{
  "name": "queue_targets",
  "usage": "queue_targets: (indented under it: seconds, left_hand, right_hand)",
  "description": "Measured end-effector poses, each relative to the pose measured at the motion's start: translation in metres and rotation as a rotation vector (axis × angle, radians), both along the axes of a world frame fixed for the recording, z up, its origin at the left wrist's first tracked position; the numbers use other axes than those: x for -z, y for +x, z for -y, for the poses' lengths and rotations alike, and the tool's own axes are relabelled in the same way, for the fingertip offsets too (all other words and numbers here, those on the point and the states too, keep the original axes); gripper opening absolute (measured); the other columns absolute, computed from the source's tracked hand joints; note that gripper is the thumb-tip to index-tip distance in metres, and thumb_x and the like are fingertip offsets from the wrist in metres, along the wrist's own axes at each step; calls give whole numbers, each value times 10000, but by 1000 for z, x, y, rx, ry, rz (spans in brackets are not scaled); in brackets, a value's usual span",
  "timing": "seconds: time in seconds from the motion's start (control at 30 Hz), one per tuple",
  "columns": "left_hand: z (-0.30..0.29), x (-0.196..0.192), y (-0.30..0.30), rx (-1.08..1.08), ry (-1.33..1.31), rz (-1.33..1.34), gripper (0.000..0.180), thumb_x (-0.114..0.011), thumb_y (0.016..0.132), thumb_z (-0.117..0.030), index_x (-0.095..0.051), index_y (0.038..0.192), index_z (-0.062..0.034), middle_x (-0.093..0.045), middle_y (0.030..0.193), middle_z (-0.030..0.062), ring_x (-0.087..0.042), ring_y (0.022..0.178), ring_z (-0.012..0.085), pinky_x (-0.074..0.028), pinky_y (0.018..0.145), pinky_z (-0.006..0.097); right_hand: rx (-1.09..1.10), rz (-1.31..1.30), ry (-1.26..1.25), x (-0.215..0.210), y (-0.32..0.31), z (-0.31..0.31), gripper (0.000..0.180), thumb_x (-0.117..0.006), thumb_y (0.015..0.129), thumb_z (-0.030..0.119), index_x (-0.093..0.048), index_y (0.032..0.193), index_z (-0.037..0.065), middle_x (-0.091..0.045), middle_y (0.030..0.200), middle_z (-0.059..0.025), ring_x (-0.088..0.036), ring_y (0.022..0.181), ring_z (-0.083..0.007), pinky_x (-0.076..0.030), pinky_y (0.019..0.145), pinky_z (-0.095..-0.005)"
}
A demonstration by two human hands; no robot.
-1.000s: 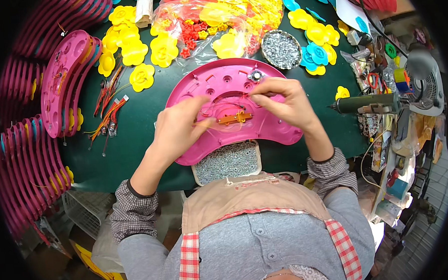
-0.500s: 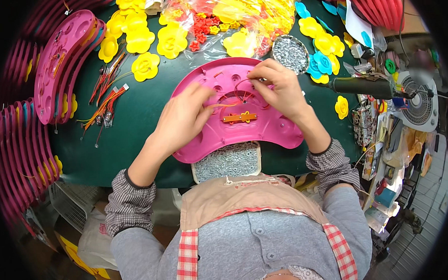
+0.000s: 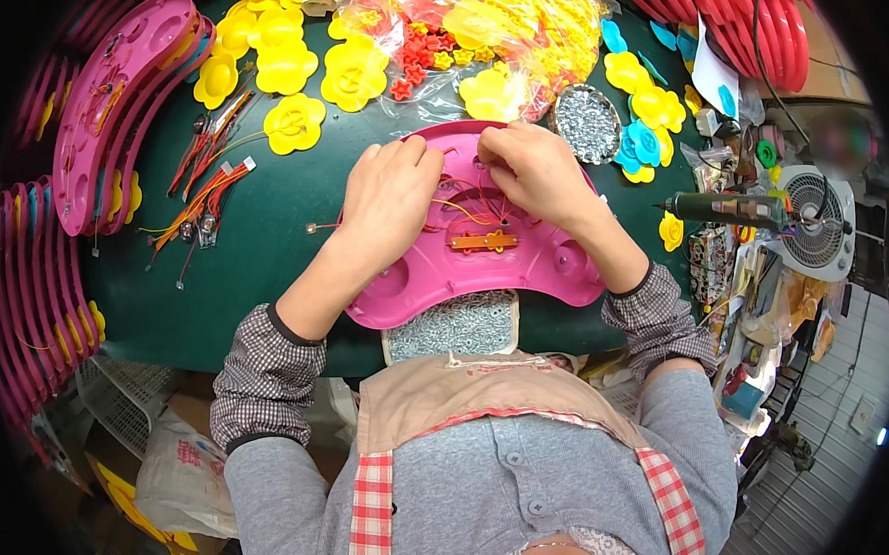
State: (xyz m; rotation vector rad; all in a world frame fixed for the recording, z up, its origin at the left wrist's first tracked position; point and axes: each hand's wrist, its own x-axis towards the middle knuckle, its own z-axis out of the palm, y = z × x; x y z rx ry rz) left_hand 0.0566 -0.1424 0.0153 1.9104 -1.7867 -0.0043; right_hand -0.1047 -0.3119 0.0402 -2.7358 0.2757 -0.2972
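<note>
A pink curved plastic shell (image 3: 445,287) lies on the green table with its hollow inside facing up. Inside it sit an orange-brown circuit strip (image 3: 483,242) and thin red and yellow wires (image 3: 461,202). My left hand (image 3: 391,195) is over the shell's upper left part, fingers bent and pressed together; what they hold is hidden under them. My right hand (image 3: 539,169) is at the upper right rim with its fingers curled in, and their tips are hidden too. Out past the shell's left side, below my left wrist, a small part on a red wire (image 3: 311,228) sticks out.
Under the shell's near edge is a tray of screws (image 3: 452,327); a round tin of screws (image 3: 585,123) stands at the far right. Yellow flower pieces (image 3: 354,73), wire bundles (image 3: 212,213) and stacked pink shells (image 3: 110,104) lie leftward. A dark-handled electric screwdriver (image 3: 724,209) hangs at right.
My left hand has moved up and right, further over the shell, and its fingers have drawn together. My right hand has shifted slightly left with its fingers curled tighter. The yellow wire now lies inside the shell.
</note>
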Motion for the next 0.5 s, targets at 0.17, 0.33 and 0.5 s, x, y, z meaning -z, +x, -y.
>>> queue_targets:
  seconds: [0.17, 0.33, 0.5]
  left_hand:
    - [1, -5, 2, -19, -17, 14, 98, -616, 860, -71, -611, 958, -65, -645, 916, 93, -649, 882, 293, -481, 776, 427]
    - [-7, -9, 4, -7, -26, -142, 197, -693, 864, -65, -639, 1053, -70, -670, 950, 105, -661, 869, 334, -504, 769, 444]
    - [-5, -17, -2, 28, 49, -227, 203, -711, 873, -57, -665, 1070, -64, -678, 939, 119, -689, 852, 362, -548, 722, 459]
  right_hand:
    - [-60, -18, 8, 5, 7, 3, 130, -683, 837, 50, -632, 957, 61, -677, 803, -123, -694, 809, -357, -553, 701, -466]
    - [70, -10, 447, -11, -7, -2, 303, -777, 814, 111, -677, 1096, 61, -652, 798, -91, -701, 819, -282, -571, 763, -381]
    - [-13, 79, 327, -8, -3, -29, 230, -812, 805, 119, -715, 1002, 49, -610, 787, -77, -629, 719, -213, -514, 668, -352]
